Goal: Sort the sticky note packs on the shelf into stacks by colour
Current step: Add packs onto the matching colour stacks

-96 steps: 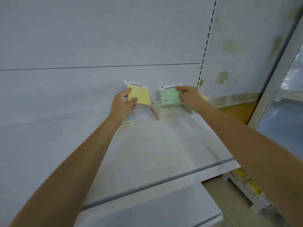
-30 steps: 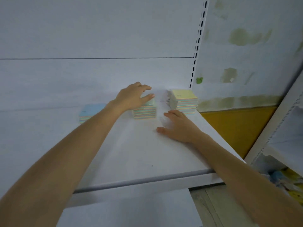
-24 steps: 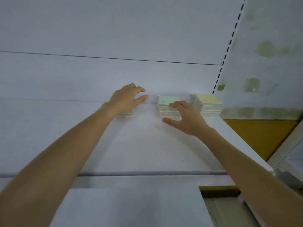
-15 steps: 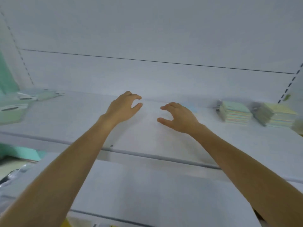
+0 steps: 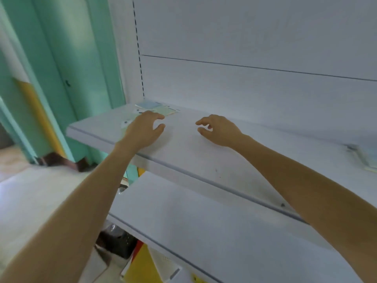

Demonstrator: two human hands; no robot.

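Several loose sticky note packs point(image 5: 161, 109) lie flat at the far left end of the white shelf point(image 5: 204, 160), blue, green and pale ones overlapping. My left hand point(image 5: 144, 129) hovers just in front of them with fingers loosely curled, holding nothing; it hides some of the packs. My right hand point(image 5: 218, 129) hangs over the bare middle of the shelf, fingers relaxed and empty. A blurred stack of packs point(image 5: 367, 158) shows at the right edge of the shelf.
A lower white shelf point(image 5: 204, 231) juts out below. A turquoise door frame point(image 5: 81, 78) with a yellow strip stands to the left. Yellow items point(image 5: 140, 266) and a dark object point(image 5: 118, 242) lie under the shelves.
My view has swung left along the shelf. The sorted stacks have slid to the right edge, and the loose packs at the left end are now right by my left hand. Both hands stay empty.
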